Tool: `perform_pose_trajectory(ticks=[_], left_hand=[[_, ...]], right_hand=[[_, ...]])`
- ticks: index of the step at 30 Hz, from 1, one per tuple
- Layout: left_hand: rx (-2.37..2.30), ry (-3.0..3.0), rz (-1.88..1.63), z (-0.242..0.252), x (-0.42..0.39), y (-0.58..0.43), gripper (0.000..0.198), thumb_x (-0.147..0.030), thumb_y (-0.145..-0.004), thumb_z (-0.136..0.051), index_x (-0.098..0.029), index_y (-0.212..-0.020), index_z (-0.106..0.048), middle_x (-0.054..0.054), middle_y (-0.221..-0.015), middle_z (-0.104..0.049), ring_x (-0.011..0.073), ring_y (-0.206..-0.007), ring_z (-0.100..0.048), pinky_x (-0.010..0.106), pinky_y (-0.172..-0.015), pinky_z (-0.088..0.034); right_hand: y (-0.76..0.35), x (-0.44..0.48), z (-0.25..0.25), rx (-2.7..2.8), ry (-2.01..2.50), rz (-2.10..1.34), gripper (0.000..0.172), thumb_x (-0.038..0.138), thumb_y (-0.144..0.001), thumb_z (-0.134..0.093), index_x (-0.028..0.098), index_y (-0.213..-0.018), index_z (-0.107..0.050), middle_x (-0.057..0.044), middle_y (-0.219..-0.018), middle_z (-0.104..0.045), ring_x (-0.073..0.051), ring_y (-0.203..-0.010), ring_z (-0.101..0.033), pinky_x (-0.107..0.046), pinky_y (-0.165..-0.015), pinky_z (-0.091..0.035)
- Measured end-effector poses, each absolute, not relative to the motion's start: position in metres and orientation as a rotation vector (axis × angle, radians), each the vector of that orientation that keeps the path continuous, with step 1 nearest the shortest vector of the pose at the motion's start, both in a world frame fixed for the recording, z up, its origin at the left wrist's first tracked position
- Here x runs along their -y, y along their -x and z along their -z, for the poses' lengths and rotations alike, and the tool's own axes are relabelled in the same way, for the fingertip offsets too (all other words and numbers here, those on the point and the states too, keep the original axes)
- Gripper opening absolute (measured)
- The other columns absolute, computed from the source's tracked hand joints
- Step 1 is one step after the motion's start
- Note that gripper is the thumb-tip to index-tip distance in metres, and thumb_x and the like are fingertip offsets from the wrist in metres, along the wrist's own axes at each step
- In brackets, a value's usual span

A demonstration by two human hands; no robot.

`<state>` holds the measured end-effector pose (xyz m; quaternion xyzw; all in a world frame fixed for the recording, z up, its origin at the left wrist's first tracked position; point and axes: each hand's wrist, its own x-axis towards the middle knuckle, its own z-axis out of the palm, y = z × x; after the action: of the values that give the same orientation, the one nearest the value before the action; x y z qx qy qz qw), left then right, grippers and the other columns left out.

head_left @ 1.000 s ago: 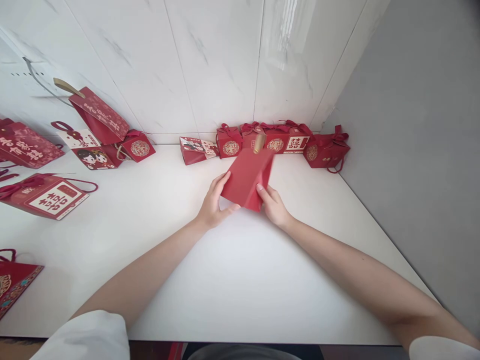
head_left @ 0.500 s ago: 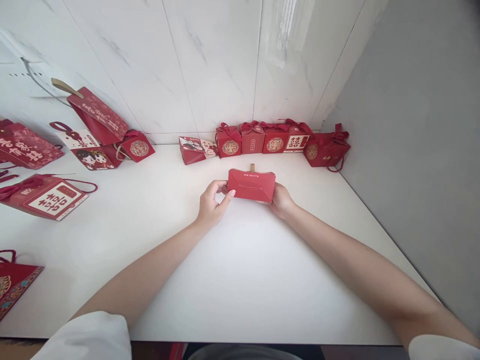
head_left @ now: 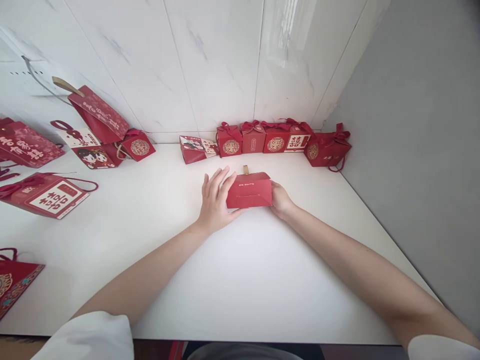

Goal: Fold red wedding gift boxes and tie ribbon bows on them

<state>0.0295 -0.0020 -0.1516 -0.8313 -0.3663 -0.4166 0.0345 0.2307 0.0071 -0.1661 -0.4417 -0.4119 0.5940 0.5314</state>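
In the middle of the head view a small red paper gift box (head_left: 249,194) is held above the white table, its base-like face with a slit and small pale print turned toward me. A short gold ribbon loop (head_left: 246,170) sticks out at its far side. My right hand (head_left: 281,199) grips the box's right end, its fingers mostly hidden behind it. Around the left end goes my left hand (head_left: 217,199), thumb along the lower edge and fingers spread at the upper left corner.
A row of red gift boxes with bows (head_left: 252,139) stands along the tiled wall (head_left: 225,60), and a bow-tied red bag (head_left: 328,149) is at its right end. More red boxes and bags (head_left: 56,200) are at the left. A grey panel (head_left: 420,150) borders the table's right side.
My left hand has shifted from a pinch at the box's left corner to spread fingers around that end. The box has tilted and moved slightly left and nearer, showing its near face more fully.
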Motion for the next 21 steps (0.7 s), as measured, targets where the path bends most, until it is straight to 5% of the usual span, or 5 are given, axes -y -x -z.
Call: perform_pose_trajectory(ticks=[14,21], left_hand=[[1.107,2.448,1.219,0.155,-0.004,-0.027,0.062,-0.048,-0.073,-0.072,-0.026,-0.126,-0.051,0.012,-0.135,-0.049,0.0318,-0.135,-0.037,0.053,-0.115,-0.017],[0.888,2.524,1.055,0.149,0.006,-0.032,0.065,-0.042,-0.082,-0.063,-0.021,-0.138,-0.039,0.011,-0.136,-0.054,0.0284,-0.130,-0.045,0.052,-0.118,-0.011]], right_hand=[[-0.229,-0.007,0.168,0.907,1.034,-1.443,0.039,0.034,-0.071,-0.063,0.017,-0.106,-0.061,-0.006,-0.095,-0.072,-0.022,-0.079,-0.066,-0.033,-0.070,-0.051],[-0.221,-0.006,0.176,0.986,1.236,-1.156,0.060,0.032,-0.078,-0.052,0.016,-0.135,-0.044,-0.009,-0.110,-0.068,-0.024,-0.093,-0.065,-0.037,-0.081,-0.052]])
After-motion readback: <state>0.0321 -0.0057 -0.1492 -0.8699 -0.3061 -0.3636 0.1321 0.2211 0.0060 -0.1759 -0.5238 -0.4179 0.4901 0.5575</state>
